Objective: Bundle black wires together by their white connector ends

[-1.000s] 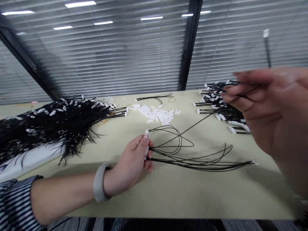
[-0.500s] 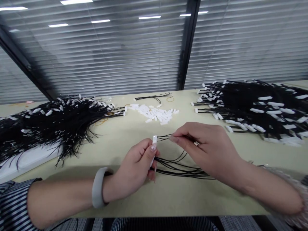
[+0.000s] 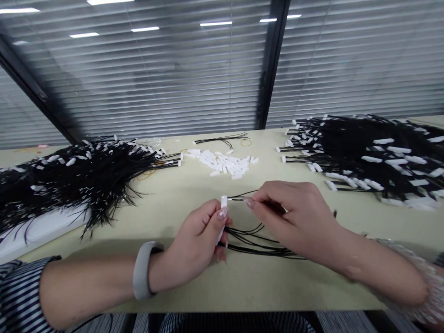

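Here, the left hand (image 3: pixel 197 236) is pinching a small white connector housing (image 3: pixel 224 202) between thumb and fingers and holding it upright just above the counter (image 3: pixel 180 194). The right hand (image 3: pixel 294 217) is clamping a single black wire (image 3: pixel 238 199) between thumb and forefinger. The wire's free end is lying almost level and pointing left, just right of the housing's top; whether the two are touching I cannot tell. The right hand is nearer the wire end and the left is nearer the housing, with nothing standing between them. Beneath both hands a loose bunch of black wires (image 3: pixel 256 240) is lying on the counter, running left to right. Farther off, a heap of white housings (image 3: pixel 225 164) is sitting in the middle, with a large left bundle of wires (image 3: pixel 69 178) and a right bundle of wires (image 3: pixel 364 152) flanking it, all well apart from the hands.
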Demonstrator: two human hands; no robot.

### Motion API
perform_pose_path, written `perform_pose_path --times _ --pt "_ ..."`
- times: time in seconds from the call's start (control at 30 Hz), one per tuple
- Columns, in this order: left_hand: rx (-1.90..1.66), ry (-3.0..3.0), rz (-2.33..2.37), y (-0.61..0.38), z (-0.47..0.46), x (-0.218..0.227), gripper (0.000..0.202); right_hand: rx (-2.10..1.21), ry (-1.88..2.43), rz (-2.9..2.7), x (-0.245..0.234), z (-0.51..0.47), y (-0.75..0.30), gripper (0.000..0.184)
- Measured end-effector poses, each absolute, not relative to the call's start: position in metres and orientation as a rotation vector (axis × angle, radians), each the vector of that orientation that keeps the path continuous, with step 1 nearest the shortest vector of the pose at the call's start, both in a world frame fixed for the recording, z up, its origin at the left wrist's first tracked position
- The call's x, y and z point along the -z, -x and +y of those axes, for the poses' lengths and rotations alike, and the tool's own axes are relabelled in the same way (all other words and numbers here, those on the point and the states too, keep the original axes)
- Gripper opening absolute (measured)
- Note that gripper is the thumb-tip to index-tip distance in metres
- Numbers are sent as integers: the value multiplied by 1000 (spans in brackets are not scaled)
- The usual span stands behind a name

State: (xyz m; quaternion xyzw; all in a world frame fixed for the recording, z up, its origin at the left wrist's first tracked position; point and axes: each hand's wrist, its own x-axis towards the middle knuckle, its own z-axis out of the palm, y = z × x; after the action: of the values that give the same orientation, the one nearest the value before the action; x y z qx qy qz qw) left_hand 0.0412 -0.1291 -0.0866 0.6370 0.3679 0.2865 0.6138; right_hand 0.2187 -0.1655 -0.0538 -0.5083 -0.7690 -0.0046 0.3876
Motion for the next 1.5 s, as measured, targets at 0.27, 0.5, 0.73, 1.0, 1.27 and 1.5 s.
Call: perform_pose_path --times 0.27,0.5,0.73,1.0,1.27,1.5 --pt "-617 -1410 833 -42 -131 86 33 -1 1283 -1946 53 -167 -217 15" --pt "-601 -1404 786 -42 -131 81 30 26 1223 -2024 60 -161 -220 12" --pt "-537 -1465 710 -39 -130 83 30 109 1183 -2118 62 -161 -220 15" --pt "-661 -1262 816 -45 -122 87 31 364 1170 -2023 49 -158 -228 9" --pt "-827 -1233 804 -45 -117 91 31 -19 1344 -2441 40 -177 -227 25" --pt "-836 -1271 838 -44 -119 89 31 -121 1581 -2424 45 -170 -225 24"
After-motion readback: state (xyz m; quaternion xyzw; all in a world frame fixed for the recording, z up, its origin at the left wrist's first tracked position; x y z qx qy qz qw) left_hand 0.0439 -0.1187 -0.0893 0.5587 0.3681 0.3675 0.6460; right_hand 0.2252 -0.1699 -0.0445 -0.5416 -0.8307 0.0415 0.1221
